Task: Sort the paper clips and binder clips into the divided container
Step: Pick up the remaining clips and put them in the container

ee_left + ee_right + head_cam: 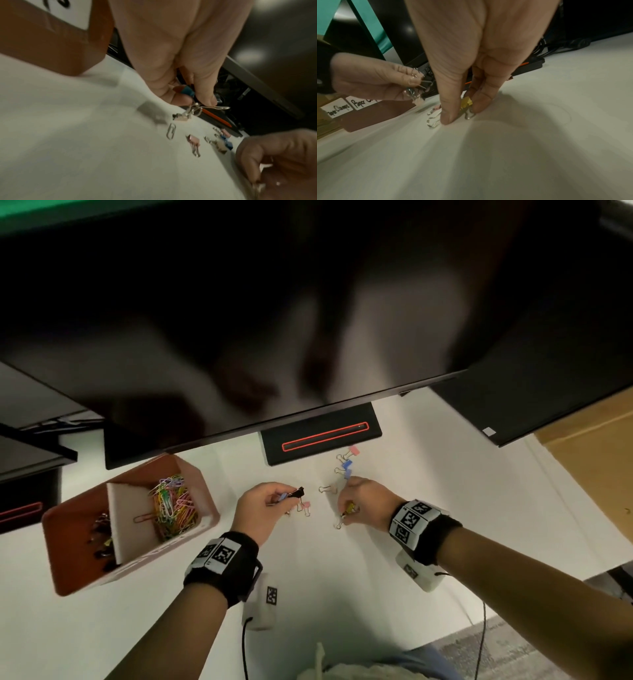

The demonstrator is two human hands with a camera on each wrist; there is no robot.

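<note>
My left hand (270,501) hovers just above the white desk and pinches several binder clips, a blue one (187,91) and a black one (298,493) among them. My right hand (356,505) presses down on the desk and pinches a yellow binder clip (466,103) between thumb and fingers. A pink binder clip (306,507) lies between the hands. More binder clips, blue (346,465) and pink (352,451), lie beyond the right hand. The brown divided container (85,546) stands at the left, with coloured paper clips (173,506) in its right compartment and binder clips (101,534) in its left.
A large dark monitor (239,320) overhangs the desk's far side, its black stand (322,436) with a red line right behind the clips. A silver paper clip (171,131) lies on the desk. The desk's right edge runs close to my right forearm.
</note>
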